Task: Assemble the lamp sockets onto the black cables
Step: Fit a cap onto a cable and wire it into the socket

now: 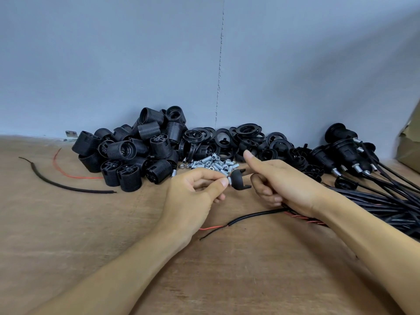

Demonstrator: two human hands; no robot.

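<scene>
Bench view, both hands over the wooden table (91, 235). Left hand (193, 192) pinches a small metal nipple (229, 179) between thumb and forefinger, closed on it, its tip at the neck of a black socket cap (239, 179). The cap sits between the two hands; the right hand (279, 183) appears to steady it from the far side, though the contact is hidden. Right forefinger is raised and the lower fingers are curled over a black cable (256, 214), so that hand is closed on the cable, probably to keep it ready for threading.

The cable's stripped end, red and black leads, lies on the table just below the hands. Likely step: fitting the nipple into the cap before the cable goes through.

Stock is laid within reach along the wall: socket bodies (127, 151) piled left, rings (247, 133) in the middle, loose nipples (211, 163) just beyond the hands. Finished sockets on cables (345, 153) lie right, their cables bundled toward the right edge. A scrap cable (59, 184) lies far left, well apart.
</scene>
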